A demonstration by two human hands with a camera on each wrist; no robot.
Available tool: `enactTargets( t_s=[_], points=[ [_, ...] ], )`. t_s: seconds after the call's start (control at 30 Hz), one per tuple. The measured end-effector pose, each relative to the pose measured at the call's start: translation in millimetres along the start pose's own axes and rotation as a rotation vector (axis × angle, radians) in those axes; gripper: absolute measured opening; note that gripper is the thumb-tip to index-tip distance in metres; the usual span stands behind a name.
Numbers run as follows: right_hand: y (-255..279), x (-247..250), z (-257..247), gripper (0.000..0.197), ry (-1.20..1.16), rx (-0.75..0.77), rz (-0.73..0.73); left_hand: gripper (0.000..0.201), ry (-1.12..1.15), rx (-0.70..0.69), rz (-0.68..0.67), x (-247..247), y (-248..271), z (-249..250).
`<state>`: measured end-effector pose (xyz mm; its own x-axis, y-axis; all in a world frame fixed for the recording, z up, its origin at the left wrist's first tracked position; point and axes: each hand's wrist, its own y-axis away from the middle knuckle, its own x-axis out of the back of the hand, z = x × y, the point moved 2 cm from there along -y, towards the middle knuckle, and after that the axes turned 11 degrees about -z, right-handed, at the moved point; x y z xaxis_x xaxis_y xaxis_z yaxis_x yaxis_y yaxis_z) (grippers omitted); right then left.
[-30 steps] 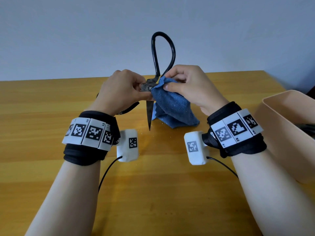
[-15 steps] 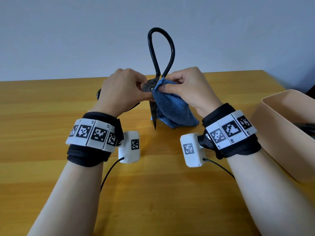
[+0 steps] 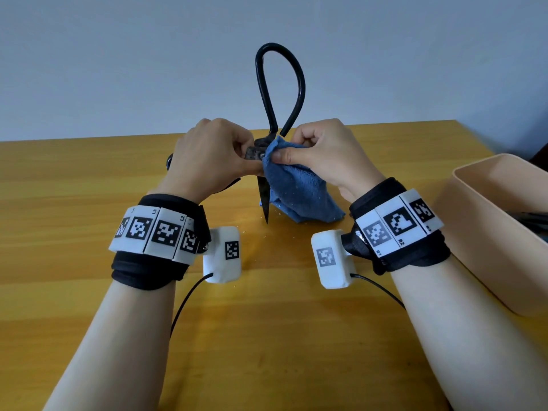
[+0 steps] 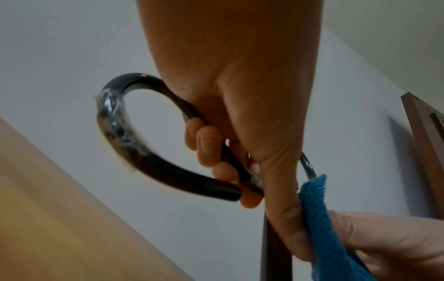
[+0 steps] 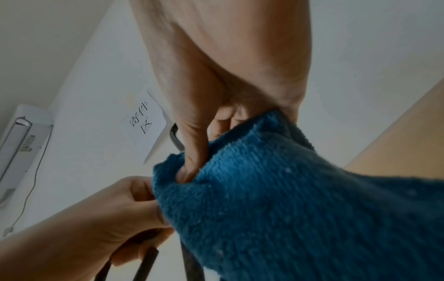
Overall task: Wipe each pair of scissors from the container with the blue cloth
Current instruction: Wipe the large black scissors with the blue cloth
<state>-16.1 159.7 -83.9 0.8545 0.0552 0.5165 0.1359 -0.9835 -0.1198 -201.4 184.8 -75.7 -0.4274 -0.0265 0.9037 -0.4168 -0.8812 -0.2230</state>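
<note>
Black iron scissors (image 3: 280, 93) stand upright above the table, one large loop handle up and the blade tip pointing down. My left hand (image 3: 213, 160) grips the other loop handle (image 4: 125, 136) and the pivot, fingers curled round the black bar. My right hand (image 3: 320, 155) pinches the blue cloth (image 3: 296, 191) against the scissors near the pivot; the thumb presses into the cloth (image 5: 276, 190) in the right wrist view. The rest of the cloth hangs down to the tabletop. The blade under the cloth is mostly hidden.
A beige plastic container (image 3: 498, 221) stands at the right edge of the wooden table (image 3: 267, 336), with dark scissor handles (image 3: 533, 218) just showing inside. A grey wall rises behind the table's far edge. Small crumbs lie under the blade tip.
The scissors have tipped more upright and risen slightly, and both hands have shifted a little with them. The cloth stays pinched at the pivot.
</note>
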Motion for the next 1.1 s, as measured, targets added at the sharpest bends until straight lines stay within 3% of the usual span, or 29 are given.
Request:
enactTargets(
  t_s=[0.1,0.5,0.73,0.87,0.93,1.1],
  points=[
    [1.5,0.5,-1.6,0.013,-0.013,-0.029,-0.075,0.049,-0.015,0.0,-0.017,-0.2,0.2,-1.2],
    [3.5,-1.5,-0.3,0.024,0.04,-0.076,-0.091,0.049,-0.027,-0.033,-0.036,-3.8,-1.4,0.9],
    [4.4,1.5,-4.7,0.015,0.02,-0.092,-0.134,0.053,-0.061,-0.029,-0.041,-4.1,-1.2,2.1],
    [4.9,1.7,-4.6,0.025,-0.113,-0.123,-0.086,0.053,-0.06,-0.022,-0.033,-3.8,-1.2,0.8],
    [5.6,2.1,-5.3,0.042,-0.171,-0.125,-0.016,0.054,-0.053,-0.02,-0.026,-3.2,-1.1,0.5],
    [7.4,-3.9,-12.7,0.059,-0.06,-0.064,0.062,0.05,-0.074,-0.046,-0.036,-5.7,-2.5,4.4]
  ],
)
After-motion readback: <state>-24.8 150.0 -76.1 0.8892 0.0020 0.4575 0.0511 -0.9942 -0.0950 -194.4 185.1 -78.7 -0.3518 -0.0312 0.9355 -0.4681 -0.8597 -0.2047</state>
